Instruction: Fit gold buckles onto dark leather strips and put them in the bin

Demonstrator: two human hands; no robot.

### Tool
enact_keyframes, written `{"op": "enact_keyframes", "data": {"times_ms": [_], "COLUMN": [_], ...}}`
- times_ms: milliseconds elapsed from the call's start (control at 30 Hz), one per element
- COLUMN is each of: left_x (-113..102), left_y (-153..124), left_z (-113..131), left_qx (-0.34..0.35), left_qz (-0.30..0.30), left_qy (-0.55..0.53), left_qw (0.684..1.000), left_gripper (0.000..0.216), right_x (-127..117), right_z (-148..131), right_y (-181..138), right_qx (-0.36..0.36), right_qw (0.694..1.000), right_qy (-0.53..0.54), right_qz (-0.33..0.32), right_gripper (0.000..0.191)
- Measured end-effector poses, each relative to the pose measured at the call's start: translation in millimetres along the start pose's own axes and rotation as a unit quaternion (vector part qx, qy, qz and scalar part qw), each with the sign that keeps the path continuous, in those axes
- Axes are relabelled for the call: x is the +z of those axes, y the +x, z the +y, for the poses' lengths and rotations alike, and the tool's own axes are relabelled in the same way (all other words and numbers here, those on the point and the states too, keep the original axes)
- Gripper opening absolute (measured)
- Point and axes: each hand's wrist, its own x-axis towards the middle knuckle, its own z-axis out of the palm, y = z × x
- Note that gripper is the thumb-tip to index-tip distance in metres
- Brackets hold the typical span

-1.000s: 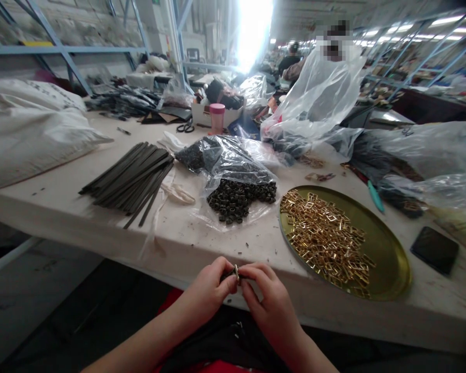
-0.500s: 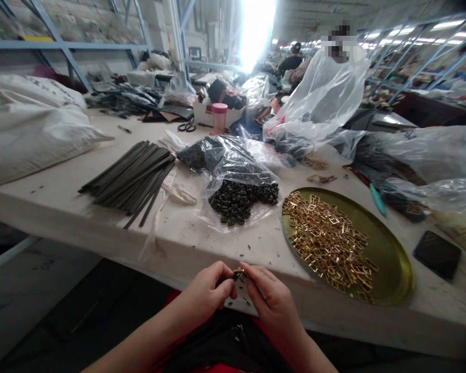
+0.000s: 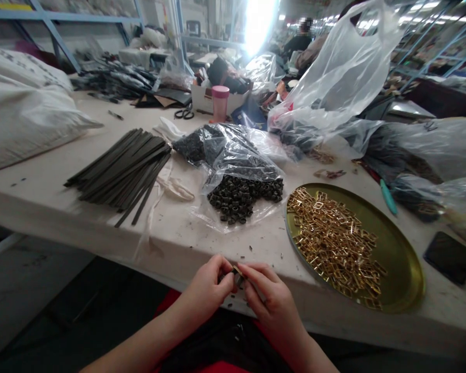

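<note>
Pinching one buckle [image 3: 237, 272], seemingly: two hands [image 3: 212, 286].

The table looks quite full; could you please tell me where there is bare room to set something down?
Bare table lies between the white sack and the black strips. A narrow strip runs along the near edge, between the bag of dark rings and both hands. It is crowded behind the gold tray and among the plastic bags.

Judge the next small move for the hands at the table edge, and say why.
Probably finish seating the small piece before reaching for anything else. Both the left hand and right hand pinch it between their fingertips, just off the table, and it is too small to tell whether it is joined. The tray of gold buckles lies nearest the right hand.
</note>
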Motion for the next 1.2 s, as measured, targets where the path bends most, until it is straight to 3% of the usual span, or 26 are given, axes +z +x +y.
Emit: {"op": "enact_keyframes", "data": {"times_ms": [267, 367, 500, 867, 1200], "left_x": [4, 6, 8, 18, 14], "left_y": [-5, -10, -16, -21, -29], "left_z": [0, 3, 5, 4, 2], "left_qx": [0.017, 0.038, 0.057, 0.062, 0.085], "left_qz": [-0.015, -0.049, -0.066, -0.081, -0.093], "left_qy": [-0.039, -0.070, -0.024, 0.037, 0.086], "left_qw": [0.999, 0.996, 0.996, 0.994, 0.988], "left_gripper": [0.001, 0.020, 0.034, 0.048, 0.057], "right_x": [-1, -3, -5, -1, 2], "right_z": [6, 8, 8, 6, 3], "right_y": [-1, -3, -7, -24, -22], "right_qx": [0.008, 0.056, 0.113, 0.113, 0.176], "right_qw": [1.000, 0.998, 0.989, 0.983, 0.950], "right_qy": [-0.015, 0.019, 0.087, 0.143, 0.260], "right_qz": [0.012, 0.026, 0.028, 0.029, 0.008], "right_gripper": [0.027, 0.025, 0.025, 0.026, 0.028]}}
